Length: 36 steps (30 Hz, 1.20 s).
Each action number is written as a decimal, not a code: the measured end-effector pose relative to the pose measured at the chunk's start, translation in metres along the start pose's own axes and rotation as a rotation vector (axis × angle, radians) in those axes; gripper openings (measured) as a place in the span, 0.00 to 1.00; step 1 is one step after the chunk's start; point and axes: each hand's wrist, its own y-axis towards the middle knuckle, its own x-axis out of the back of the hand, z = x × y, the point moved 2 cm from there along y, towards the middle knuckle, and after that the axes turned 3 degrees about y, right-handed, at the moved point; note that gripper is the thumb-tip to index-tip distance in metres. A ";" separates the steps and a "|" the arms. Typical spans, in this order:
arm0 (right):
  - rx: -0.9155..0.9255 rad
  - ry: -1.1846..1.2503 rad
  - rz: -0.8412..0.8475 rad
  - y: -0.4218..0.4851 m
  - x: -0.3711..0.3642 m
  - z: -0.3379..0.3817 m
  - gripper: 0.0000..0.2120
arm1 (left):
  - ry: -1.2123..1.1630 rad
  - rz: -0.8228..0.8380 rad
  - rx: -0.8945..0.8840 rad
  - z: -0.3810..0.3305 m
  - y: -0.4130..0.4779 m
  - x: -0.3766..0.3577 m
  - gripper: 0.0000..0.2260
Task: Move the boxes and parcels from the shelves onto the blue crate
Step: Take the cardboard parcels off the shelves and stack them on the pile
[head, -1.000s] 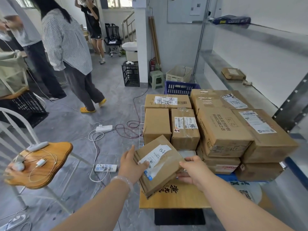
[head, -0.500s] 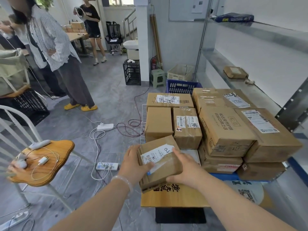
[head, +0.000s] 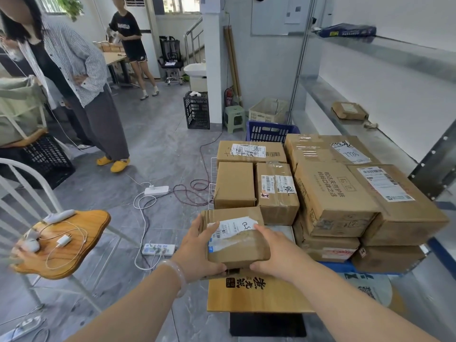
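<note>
I hold a small brown cardboard box [head: 237, 236] with a white label between both hands, at the front left of the pile. My left hand [head: 197, 250] grips its left side and my right hand [head: 274, 253] its right side. Behind it stands a pile of several cardboard boxes [head: 333, 196], which hides most of the blue crate [head: 338, 266]; only a blue edge shows low on the right. On the metal shelf [head: 385, 141] at the right lies one brown parcel [head: 349, 111]. A dark blue parcel [head: 348, 30] lies on the upper shelf.
A wooden board [head: 256, 296] lies under my hands. Another blue crate [head: 270, 132] stands behind the pile. Cables and power strips [head: 158, 249] run across the floor. A wooden stool [head: 64, 243] is at the left. Two people [head: 81, 77] stand at the back left, near black crates [head: 196, 112].
The small box has turned from tilted to nearly level and moved in against the pile. My right hand has shifted onto its right side. The striped-shirt person has turned and stepped left.
</note>
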 end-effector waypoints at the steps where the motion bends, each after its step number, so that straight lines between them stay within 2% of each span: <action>1: 0.005 -0.008 0.005 0.001 0.000 0.000 0.49 | -0.023 -0.007 0.005 0.002 0.001 0.000 0.48; 9: 0.078 -0.038 0.012 0.005 0.004 0.008 0.45 | -0.143 -0.052 0.047 0.009 0.004 0.003 0.41; 22: 0.083 -0.077 -0.001 0.012 0.005 0.009 0.44 | -0.101 -0.046 0.064 0.007 0.009 0.009 0.45; 36: 0.087 -0.078 0.019 0.018 0.008 0.008 0.46 | -0.008 -0.079 0.113 0.002 0.016 0.009 0.44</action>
